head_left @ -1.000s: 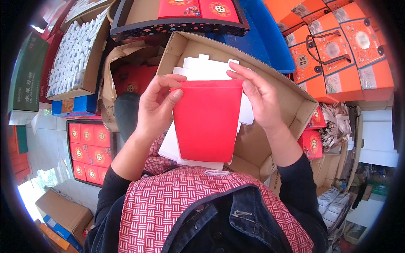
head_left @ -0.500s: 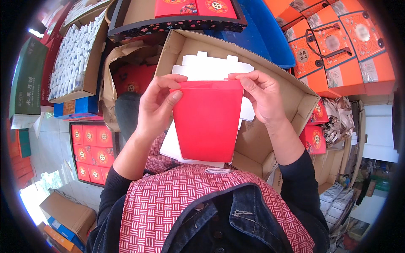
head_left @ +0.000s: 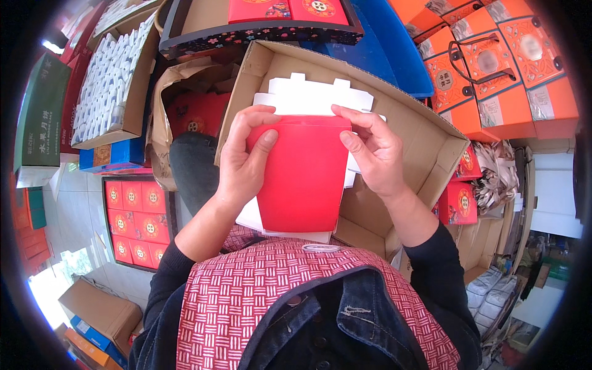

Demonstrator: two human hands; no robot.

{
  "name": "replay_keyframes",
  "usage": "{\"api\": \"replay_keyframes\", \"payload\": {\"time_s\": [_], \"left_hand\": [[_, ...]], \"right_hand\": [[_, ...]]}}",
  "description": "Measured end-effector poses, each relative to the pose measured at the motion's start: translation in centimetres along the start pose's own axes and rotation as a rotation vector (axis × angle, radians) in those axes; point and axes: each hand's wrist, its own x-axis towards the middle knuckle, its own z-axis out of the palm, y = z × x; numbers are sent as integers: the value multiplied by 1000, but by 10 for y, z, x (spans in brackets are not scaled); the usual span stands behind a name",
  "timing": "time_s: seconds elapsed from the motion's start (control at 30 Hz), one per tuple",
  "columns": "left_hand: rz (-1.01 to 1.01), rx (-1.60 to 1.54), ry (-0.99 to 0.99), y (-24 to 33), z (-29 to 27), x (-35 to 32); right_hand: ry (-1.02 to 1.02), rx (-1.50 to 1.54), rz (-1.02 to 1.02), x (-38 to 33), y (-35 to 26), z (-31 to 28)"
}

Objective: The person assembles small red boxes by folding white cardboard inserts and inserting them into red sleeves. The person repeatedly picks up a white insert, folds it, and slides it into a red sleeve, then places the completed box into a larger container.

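A flat red paper box blank (head_left: 302,176) with white inner flaps (head_left: 314,95) sticking up at its top is held upright in front of my chest. My left hand (head_left: 243,163) grips its left edge, thumb across the red face. My right hand (head_left: 373,151) holds the upper right edge, fingers pinching the top fold. Behind it stands an open brown cardboard carton (head_left: 425,132).
Orange gift boxes with handles (head_left: 493,68) are stacked at the upper right. A tray of small red boxes (head_left: 132,216) lies at the left, a carton of white pieces (head_left: 108,80) at the upper left. A blue sheet (head_left: 388,49) lies behind the carton.
The white flaps now stand higher above the red panel. My right hand has shifted along the top edge toward the middle; my left hand keeps its grip.
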Motion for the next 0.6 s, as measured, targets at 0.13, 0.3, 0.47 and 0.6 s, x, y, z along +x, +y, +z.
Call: {"api": "replay_keyframes", "payload": {"time_s": [0.13, 0.3, 0.47, 0.6], "left_hand": [[65, -19, -11, -11, -1, 0], [19, 14, -32, -6, -3, 12], [17, 546, -622, 43, -43, 69], [-129, 768, -816, 45, -55, 78]], "right_hand": [[-94, -28, -49, 3, 3, -11], [-157, -66, -31, 15, 6, -18], [-305, -48, 28, 44, -12, -3], [-346, -250, -10, 64, -23, 14]]}}
